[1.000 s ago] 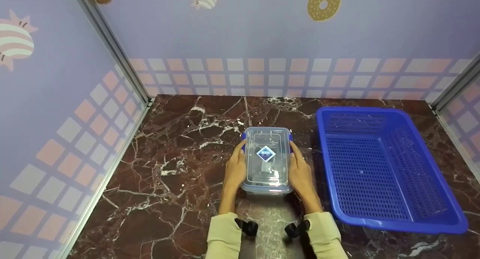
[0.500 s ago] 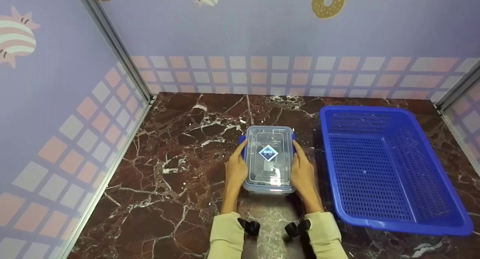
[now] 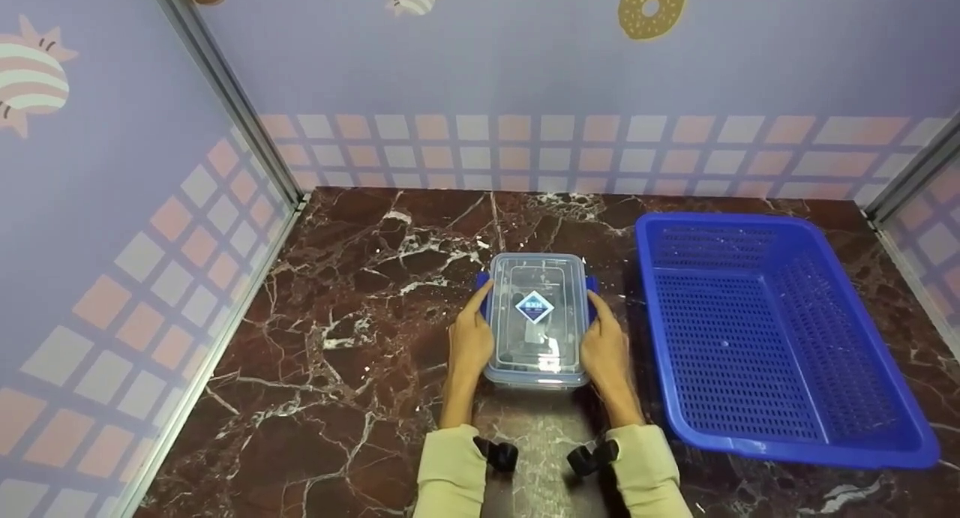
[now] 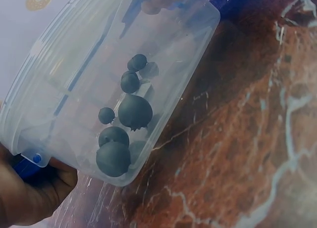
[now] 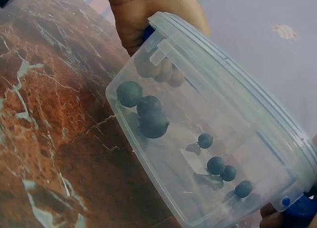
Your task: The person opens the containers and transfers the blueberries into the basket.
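Note:
A clear plastic food container (image 3: 517, 342) with a blue diamond label (image 3: 535, 307) on its lid lies in front of me. Its blue side latches, left (image 3: 482, 282) and right (image 3: 592, 284), stick outward. My left hand (image 3: 471, 342) holds the left side, thumb along the lid edge and fingers curled at the latch. My right hand (image 3: 606, 345) grips the opposite side the same way. Through the wall, the left wrist view shows several dark round balls (image 4: 135, 112), larger and smaller, one with a small crown. The right wrist view shows them too, beside a pale patch.
A large blue perforated basket (image 3: 739, 353) stands to the right on the brown marbled table (image 3: 330, 398). Patterned panels (image 3: 450, 68) wall in the back and both sides.
The left latch has swung outward from the container's side, then the right latch too. Both hands have shifted slightly and stay on the container. The view has moved a little.

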Demonstrator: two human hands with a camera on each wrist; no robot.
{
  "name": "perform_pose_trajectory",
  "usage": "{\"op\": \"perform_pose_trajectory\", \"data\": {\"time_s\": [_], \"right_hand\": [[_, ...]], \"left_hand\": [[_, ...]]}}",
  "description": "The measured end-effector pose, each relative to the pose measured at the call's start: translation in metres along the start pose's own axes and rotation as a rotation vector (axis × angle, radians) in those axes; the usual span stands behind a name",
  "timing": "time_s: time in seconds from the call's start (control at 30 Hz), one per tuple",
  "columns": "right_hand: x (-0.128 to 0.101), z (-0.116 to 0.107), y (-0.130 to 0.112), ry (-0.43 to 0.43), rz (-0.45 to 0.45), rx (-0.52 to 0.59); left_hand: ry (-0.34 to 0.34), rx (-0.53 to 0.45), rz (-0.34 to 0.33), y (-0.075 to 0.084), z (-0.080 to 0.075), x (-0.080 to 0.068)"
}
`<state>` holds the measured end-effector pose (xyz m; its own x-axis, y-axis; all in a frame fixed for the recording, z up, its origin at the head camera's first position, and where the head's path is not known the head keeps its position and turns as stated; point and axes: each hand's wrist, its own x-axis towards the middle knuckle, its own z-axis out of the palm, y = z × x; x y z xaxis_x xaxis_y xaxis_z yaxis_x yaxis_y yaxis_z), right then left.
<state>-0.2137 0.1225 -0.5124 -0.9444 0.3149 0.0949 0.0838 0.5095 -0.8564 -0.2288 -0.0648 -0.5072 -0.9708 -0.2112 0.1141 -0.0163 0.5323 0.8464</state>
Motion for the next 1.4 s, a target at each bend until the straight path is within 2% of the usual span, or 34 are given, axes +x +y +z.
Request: {"op": "perform_pose_trajectory", "data": {"time_s": [0.13,0.27,0.43,0.53,0.63,0.93,1.13,1.4], "right_hand": [[0.000,-0.002,-0.001,0.029,-0.013,-0.065],[-0.001,-0.003,-0.004,0.068,-0.051,-0.119],[-0.002,-0.004,-0.008,0.087,-0.096,-0.152],[-0.003,-0.005,-0.010,0.076,-0.101,-0.156],[-0.003,-0.006,-0.012,0.058,-0.098,-0.151],[-0.006,-0.002,-0.014,0.061,-0.123,-0.132],[-0.007,0.000,-0.012,0.075,-0.184,-0.108],[-0.007,-0.002,-0.015,0.047,-0.185,-0.093]], "left_hand": [[0.033,0.058,0.027,0.003,-0.002,0.000],[0.106,0.127,0.089,0.005,-0.004,0.000],[0.133,0.138,0.153,0.006,-0.003,0.001],[0.126,0.136,0.175,0.007,-0.004,0.000],[0.090,0.134,0.184,0.011,-0.006,-0.002],[-0.014,0.089,0.169,0.024,-0.009,-0.005],[-0.031,0.095,0.152,0.027,-0.010,-0.005],[-0.040,0.090,0.094,0.031,-0.011,-0.006]]}}
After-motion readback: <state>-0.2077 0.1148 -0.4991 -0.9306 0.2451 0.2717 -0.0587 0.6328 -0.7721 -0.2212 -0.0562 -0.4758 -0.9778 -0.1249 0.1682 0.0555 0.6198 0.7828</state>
